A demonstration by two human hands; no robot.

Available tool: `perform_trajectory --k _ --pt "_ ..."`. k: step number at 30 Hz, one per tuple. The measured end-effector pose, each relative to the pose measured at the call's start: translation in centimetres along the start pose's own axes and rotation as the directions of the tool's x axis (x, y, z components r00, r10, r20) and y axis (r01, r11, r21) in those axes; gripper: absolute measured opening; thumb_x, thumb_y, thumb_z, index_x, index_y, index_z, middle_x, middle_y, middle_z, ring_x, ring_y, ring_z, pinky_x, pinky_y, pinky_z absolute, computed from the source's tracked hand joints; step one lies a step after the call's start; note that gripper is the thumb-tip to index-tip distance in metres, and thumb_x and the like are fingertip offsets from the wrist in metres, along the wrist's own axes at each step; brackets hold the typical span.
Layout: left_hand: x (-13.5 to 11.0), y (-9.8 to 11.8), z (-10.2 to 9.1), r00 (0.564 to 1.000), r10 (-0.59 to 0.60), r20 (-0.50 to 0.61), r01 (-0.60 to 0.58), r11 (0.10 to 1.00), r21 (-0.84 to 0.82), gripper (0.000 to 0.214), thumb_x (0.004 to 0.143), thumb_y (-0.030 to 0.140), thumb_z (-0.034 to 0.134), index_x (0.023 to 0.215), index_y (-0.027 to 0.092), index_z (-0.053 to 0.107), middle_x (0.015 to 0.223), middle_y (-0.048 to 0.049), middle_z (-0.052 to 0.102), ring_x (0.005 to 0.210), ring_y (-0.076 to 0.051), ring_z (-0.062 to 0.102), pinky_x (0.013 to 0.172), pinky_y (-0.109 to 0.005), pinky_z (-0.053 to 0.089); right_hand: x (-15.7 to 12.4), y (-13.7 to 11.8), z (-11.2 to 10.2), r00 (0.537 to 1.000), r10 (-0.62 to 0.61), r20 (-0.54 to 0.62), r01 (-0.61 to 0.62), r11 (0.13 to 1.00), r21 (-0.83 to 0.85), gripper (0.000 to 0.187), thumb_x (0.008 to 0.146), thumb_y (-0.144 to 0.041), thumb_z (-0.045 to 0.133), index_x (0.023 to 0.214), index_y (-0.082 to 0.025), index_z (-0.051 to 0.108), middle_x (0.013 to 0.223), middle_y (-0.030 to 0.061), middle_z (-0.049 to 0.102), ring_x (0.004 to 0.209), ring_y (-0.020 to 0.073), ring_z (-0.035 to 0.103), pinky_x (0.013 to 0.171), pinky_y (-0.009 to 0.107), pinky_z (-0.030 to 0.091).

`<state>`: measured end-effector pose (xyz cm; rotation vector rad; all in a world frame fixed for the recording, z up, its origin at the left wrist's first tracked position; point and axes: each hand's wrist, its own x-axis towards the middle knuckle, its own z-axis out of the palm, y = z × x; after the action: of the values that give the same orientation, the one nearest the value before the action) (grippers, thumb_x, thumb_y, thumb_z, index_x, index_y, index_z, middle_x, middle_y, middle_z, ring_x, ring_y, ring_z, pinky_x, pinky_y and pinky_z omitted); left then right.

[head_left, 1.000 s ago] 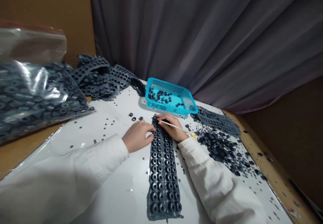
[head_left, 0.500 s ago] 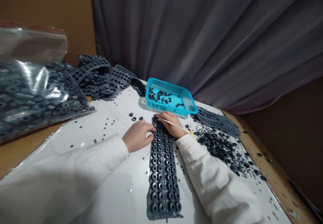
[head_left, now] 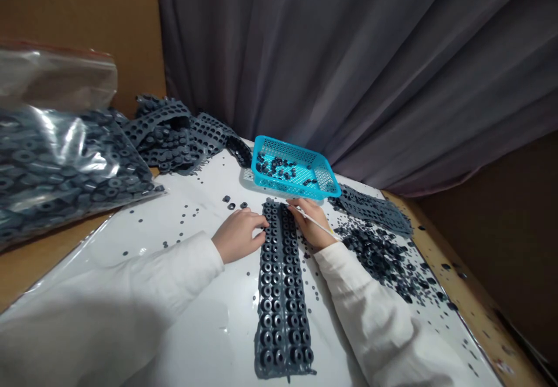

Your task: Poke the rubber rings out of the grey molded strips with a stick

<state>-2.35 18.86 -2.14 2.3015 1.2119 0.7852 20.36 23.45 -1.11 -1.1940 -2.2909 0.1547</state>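
A long dark rubber strip (head_left: 283,294) with paired rows of ring-shaped grommets lies lengthwise before me on the white tabletop. My left hand (head_left: 239,233) rests at the strip's left edge near its far end, fingers bent and thumb apart from the forefinger, fingertips touching the edge. My right hand (head_left: 310,221) is closed around a thin white stick (head_left: 311,219) with a yellow part towards the wrist. Its fingertips are at the strip's far right corner; the stick's tip is hidden by them.
A blue basket (head_left: 296,188) with some small black pieces stands just beyond the strip. Loose black bits (head_left: 383,253) lie heaped at right, near another flat strip (head_left: 375,210). At left are a full clear bag (head_left: 65,154) and piled strips (head_left: 174,137). A grey curtain (head_left: 349,56) hangs behind.
My right hand has moved right from the strip's far left corner to its far right corner, still with the stick. My left hand has stayed put.
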Motion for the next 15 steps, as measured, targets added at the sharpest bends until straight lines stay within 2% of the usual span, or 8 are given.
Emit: perform_trajectory --k 4,7,9,12,15 --pt "0.0 -0.1 0.0 1.000 0.006 0.004 -0.006 1.000 -0.006 0.021 0.078 0.016 0.055 0.093 0.020 0.068 0.080 -0.0021 0.069 0.078 -0.021 0.057 0.072 -0.032 0.044 -3.2 0.9 -2.7 0.980 0.198 -0.034 -0.200 0.978 -0.066 0.021 0.092 -0.034 0.047 0.093 -0.020 0.063 0.089 0.0091 0.072 0.080 0.0242 0.068 0.071 0.033 0.050" --pt "0.0 -0.2 -0.1 1.000 0.005 0.009 -0.005 1.000 0.004 0.021 0.079 0.018 0.054 0.095 0.019 0.067 0.072 -0.0019 0.064 0.076 -0.021 0.056 0.071 -0.032 0.044 -5.5 1.0 -5.0 0.940 0.335 -0.058 -0.338 0.939 -0.061 0.022 0.091 -0.037 0.048 0.093 -0.020 0.062 0.067 0.0037 0.070 0.059 0.0204 0.066 0.058 0.028 0.047" --pt "0.0 -0.4 0.0 1.000 0.005 0.004 -0.005 1.000 0.009 0.021 0.079 0.019 0.054 0.097 0.018 0.065 0.070 -0.0015 0.059 0.074 -0.020 0.055 0.071 -0.032 0.044 -6.9 0.3 -6.5 0.923 0.371 -0.106 -0.379 0.923 -0.063 0.024 0.090 -0.040 0.048 0.087 -0.020 0.062 0.057 0.0020 0.066 0.048 0.0178 0.060 0.051 0.027 0.043" --pt "0.0 -0.5 0.1 0.999 0.015 -0.037 -0.016 0.999 -0.030 0.025 0.079 0.019 0.052 0.104 0.017 0.058 0.085 -0.0033 0.057 0.080 -0.019 0.056 0.076 -0.033 0.046 -8.7 -1.5 -7.9 0.889 0.417 -0.186 -0.427 0.904 -0.014 0.021 0.086 -0.038 0.052 0.083 -0.020 0.061 0.061 0.0031 0.066 0.050 0.0168 0.059 0.047 0.025 0.041" --pt "-0.1 -0.5 0.1 0.997 -0.010 -0.074 0.003 0.996 -0.089 0.030 0.080 0.021 0.051 0.109 0.017 0.054 0.103 -0.0068 0.056 0.093 -0.020 0.056 0.082 -0.034 0.047 -10.1 -2.9 -8.1 0.853 0.459 -0.248 -0.454 0.887 0.081 0.017 0.083 -0.035 0.053 0.078 -0.020 0.058 0.062 0.0035 0.065 0.053 0.0173 0.059 0.045 0.024 0.041"
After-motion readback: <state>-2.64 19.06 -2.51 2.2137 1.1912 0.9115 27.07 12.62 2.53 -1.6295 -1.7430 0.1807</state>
